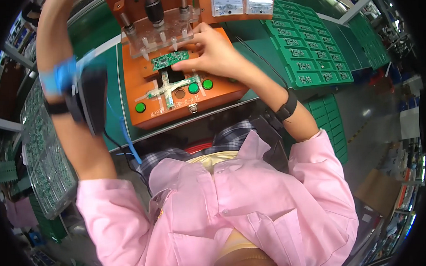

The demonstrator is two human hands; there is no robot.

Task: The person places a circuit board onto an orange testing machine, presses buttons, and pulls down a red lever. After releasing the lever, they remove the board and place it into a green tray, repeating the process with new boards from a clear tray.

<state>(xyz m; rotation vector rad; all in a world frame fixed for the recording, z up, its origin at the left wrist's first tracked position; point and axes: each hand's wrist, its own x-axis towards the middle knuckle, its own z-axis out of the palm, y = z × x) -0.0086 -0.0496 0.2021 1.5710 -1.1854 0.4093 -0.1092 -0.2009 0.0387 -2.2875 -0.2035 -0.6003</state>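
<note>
My right hand point(212, 51) is over an orange test fixture point(149, 117), its thumb on the near right edge of a small green circuit board point(166, 61). The other fingers curl behind the board's right end, partly hidden by a clear plastic plate point(158, 40). That plate carries several pale pegs above the board. White and green tape strips point(168, 92) cross on the fixture's top, beside a dark opening point(176, 74). My left forearm point(55, 40) reaches up past the fixture's left side, and the hand lies beyond the upper edge.
Green buttons point(140, 107) and a metal latch point(192, 108) sit along the fixture's front. Two analogue meters point(227, 3) stand behind it. Green trays of circuit boards point(308, 45) lie to the right, and more boards fill a rack point(42, 153) at left. A blue cord point(126, 138) hangs near the table edge.
</note>
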